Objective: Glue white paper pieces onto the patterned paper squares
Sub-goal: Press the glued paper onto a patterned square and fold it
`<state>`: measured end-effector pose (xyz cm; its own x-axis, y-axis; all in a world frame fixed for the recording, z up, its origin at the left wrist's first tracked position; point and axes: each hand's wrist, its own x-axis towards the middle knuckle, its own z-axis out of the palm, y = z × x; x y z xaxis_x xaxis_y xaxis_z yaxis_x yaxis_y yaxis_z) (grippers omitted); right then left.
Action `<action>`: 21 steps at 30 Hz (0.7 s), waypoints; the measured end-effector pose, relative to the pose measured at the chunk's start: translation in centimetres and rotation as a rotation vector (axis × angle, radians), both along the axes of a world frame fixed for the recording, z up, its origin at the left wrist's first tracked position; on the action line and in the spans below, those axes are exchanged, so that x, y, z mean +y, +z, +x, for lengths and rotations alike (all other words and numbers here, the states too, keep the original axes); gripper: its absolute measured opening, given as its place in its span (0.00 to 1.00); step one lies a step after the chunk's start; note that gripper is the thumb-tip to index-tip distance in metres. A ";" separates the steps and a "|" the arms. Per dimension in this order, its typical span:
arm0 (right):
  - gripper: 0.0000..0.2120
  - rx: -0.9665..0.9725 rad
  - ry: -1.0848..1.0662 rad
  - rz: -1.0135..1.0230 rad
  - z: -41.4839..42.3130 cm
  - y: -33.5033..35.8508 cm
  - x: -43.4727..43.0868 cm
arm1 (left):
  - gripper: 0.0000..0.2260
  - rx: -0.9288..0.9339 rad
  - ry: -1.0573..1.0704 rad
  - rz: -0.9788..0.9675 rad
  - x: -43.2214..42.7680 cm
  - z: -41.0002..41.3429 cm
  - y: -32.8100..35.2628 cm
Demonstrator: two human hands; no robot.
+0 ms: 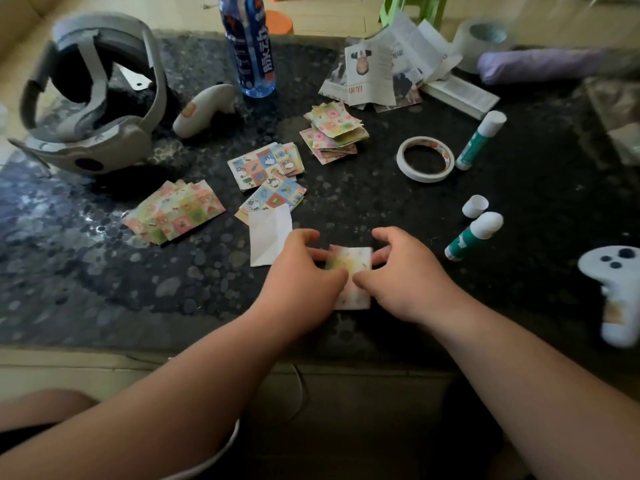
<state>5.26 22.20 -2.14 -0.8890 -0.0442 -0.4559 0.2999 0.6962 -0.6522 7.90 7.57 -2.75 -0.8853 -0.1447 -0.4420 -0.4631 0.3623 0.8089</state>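
Both hands work one paper square (353,268) at the near-centre of the tabletop (540,188). The left hand (301,271) grips its left edge and the right hand (405,271) its right edge. The thumbs nearly meet over the middle and the fingers curl at the far corners, so the hands are close together and clamped on the sheet. The square is pale w/ a faint pattern showing. Can't tell if that's a white piece stuck on top or the pattern's back side. Prob. the grip is for pressing and smoothing so the glue takes and the edges line up.

A folded white piece (269,237) lies just left of the left hand, near enough to grab next. To the right, the uncapped glue stick (472,235) lies on its side w/ its cap (475,206) just beyond it, likely left open for repeat use. A capped glue stick (479,140) lies farther back, beside a masking tape roll (425,159).

Patterned squares sit in loose stacks by design:
- pink-green stack (173,213) at left
- animal-print stacks (266,168) at centre
- a messier pile (334,133) beyond, looks like supply or done work, can't tell which

A VR headset (90,98), a controller (204,109) and a drink bottle (249,46) are at the far left, off the work area. A 2nd controller (613,292) is at the near right.
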 end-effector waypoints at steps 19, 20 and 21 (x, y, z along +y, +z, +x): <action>0.16 0.568 0.055 -0.692 2.4 4.5 1.2 | 0.32 -0.137 0.297 1.014 -1.8 0.4 5.2; 0.17 0.548 0.034 -0.718 2.4 4.6 1.3 | 0.32 -0.163 0.267 1.038 -1.8 0.4 5.2; 0.18 0.516 0.001 -0.756 2.3 4.7 1.4 | 0.31 -0.188 0.229 1.060 -1.9 0.3 5.3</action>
<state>7.59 23.58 2.58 -0.9741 -0.1700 0.1488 -0.1559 0.0289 -0.9874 8.23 5.64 2.57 -0.7913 0.2362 -0.5639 -0.5793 -0.5846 0.5680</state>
